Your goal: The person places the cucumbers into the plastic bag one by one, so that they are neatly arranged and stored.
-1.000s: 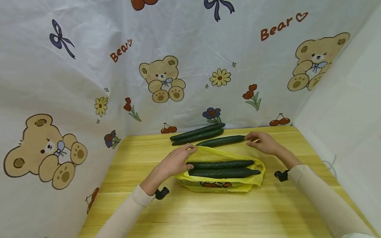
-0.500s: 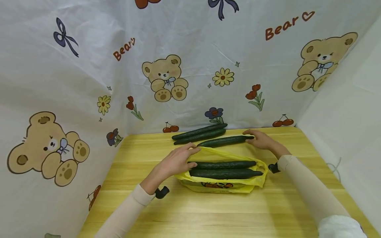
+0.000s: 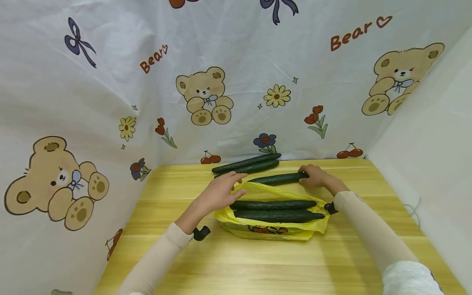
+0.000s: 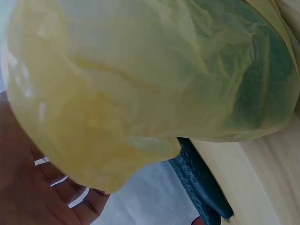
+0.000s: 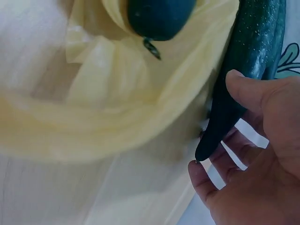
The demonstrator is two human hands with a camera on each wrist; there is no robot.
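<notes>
My right hand (image 3: 315, 176) holds the right end of a dark green cucumber (image 3: 278, 179) behind the bag. In the right wrist view the thumb lies on top of this cucumber (image 5: 227, 105), with the fingers under its tapered tip. A yellow plastic bag (image 3: 300, 234) lies with its mouth spread, a front cucumber (image 3: 276, 216) and a rear cucumber (image 3: 274, 205) side by side inside. At the bag's left rim is my left hand (image 3: 215, 194), thumb and fingers apart. The left wrist view shows its fingers (image 4: 93, 204) partly hidden behind the bag's film.
Two more cucumbers (image 3: 245, 162) lie together at the back of the wooden table (image 3: 236, 266), close to the bear-print cloth (image 3: 243, 131). A white wall (image 3: 435, 143) stands on the right, with a thin pale cord (image 3: 414, 211) by the table's edge.
My right hand has come left and taken hold of the cucumber's end, which has shifted slightly toward the bag. My left fingers and thumb have spread and lifted a little at the rim.
</notes>
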